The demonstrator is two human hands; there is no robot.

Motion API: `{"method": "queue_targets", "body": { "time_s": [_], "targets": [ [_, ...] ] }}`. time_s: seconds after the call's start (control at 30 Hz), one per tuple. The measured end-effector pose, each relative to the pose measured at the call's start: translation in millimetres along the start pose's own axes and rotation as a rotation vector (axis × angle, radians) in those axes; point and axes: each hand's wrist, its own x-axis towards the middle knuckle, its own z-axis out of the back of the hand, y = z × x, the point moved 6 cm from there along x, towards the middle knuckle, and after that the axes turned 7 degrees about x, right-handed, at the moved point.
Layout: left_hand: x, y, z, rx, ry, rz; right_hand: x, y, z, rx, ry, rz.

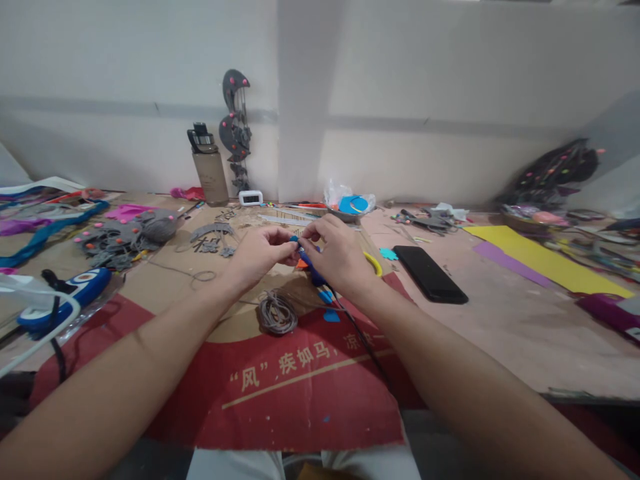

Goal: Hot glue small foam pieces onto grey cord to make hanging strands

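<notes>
Over the middle of the cardboard, my left hand (pixel 265 253) and my right hand (pixel 336 252) meet with fingertips pinched together. Between them is a small blue piece (pixel 295 239), which looks like felt; the fingers cover most of it. Beneath my right hand lies a blue tool (pixel 314 272) with a black cord, partly hidden. A yellow loop handle (pixel 373 264) shows beside that hand. Nearer me sit a coil of grey cord (pixel 278 312) and several small blue scraps (pixel 331 315). Grey felt pieces (pixel 213 235) lie left of my left hand.
The red printed cardboard (pixel 310 407) covers the table's near middle. A black phone (pixel 430 274) lies at right, with yellow sheets (pixel 545 259) beyond. At back stand a bottle (pixel 210 175) and a small white clock (pixel 251 198). A blue power strip (pixel 70 300) is at left.
</notes>
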Motion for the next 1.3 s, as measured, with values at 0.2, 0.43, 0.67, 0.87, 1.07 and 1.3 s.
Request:
{"method": "queue_targets", "body": {
  "time_s": [0.2, 0.43, 0.67, 0.87, 1.07, 1.3],
  "targets": [
    [-0.8, -1.2, 2.3, 0.036, -0.013, 0.019, 0.5, 2.6, 1.0, 0.018, 0.019, 0.006],
    [-0.5, -2.7, 5.0, 0.048, -0.03, 0.041, 0.1, 1.8, 0.8, 0.059, 0.042, -0.004],
    [-2.6, -5.7, 4.7, 0.057, -0.053, 0.046, 0.1, -1.0, 0.5, 0.027, 0.052, -0.026],
    [-1.8, -4.5, 3.8, 0.058, -0.033, 0.034, 0.5, -1.0, -0.1, 0.008, 0.069, -0.016],
    [-0.8, -2.9, 2.8, 0.064, -0.005, 0.017, 0.9, 0.7, -0.2, -0.005, 0.076, -0.022],
    [-0.9, -2.2, 2.2, 0.054, 0.001, 0.003, 0.7, 1.5, -0.8, -0.021, 0.069, -0.002]
  ]
}}
